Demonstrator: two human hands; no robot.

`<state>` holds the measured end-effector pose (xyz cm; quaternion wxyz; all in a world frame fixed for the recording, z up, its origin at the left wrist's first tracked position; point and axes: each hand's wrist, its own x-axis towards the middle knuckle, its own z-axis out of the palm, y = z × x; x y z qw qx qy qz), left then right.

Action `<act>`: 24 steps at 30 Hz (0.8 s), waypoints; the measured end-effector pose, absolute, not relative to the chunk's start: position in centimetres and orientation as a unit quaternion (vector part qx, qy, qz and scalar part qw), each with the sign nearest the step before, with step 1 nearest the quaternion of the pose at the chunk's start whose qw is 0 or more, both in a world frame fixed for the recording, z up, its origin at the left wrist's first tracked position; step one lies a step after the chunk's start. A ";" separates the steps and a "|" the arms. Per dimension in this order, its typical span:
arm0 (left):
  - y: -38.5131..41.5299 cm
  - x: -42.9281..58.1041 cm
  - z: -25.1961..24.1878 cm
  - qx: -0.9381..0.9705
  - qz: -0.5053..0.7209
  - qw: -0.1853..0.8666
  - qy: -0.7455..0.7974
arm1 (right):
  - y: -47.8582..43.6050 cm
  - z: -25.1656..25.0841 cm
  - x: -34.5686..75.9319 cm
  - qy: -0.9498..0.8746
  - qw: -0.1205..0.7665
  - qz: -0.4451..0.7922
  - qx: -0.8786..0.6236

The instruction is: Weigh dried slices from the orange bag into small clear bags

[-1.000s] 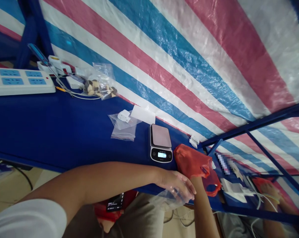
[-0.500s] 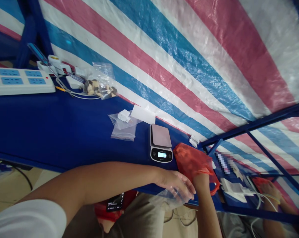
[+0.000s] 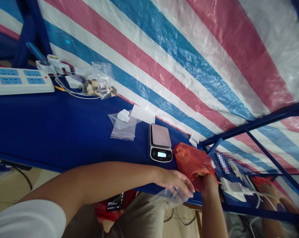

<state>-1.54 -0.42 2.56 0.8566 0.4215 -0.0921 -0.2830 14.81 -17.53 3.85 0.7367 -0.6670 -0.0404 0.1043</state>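
Note:
My left hand [image 3: 178,183] is closed on a clear plastic bag [image 3: 168,197] that hangs over the table's front edge. Beside it, my right hand [image 3: 206,182] is at the mouth of a red plastic bag [image 3: 189,158], its fingers curled and partly covered by the bag. Whatever those fingers hold is hidden. Just left of the red bag stands a small digital kitchen scale [image 3: 160,142] with its display lit and a bare pinkish platform.
On the blue table [image 3: 72,132] lie a white plug adapter [image 3: 124,115] on zip bags, white paper [image 3: 143,114], bagged brown-and-cream pieces [image 3: 96,87] and a power strip [image 3: 20,81]. A phone [image 3: 115,202] rests at my lap. Another person's hand [image 3: 270,190] is at the right, beyond the blue frame.
My right hand has drawn back a little from inside the red bag, its fingers now curled at the opening. My left hand has stayed nearly still with the clear bag.

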 end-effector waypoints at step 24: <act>-0.5 -1.5 2.5 0.427 -0.270 0.858 -0.088 | -20.7 7.9 9.5 0.028 0.758 0.040 -0.650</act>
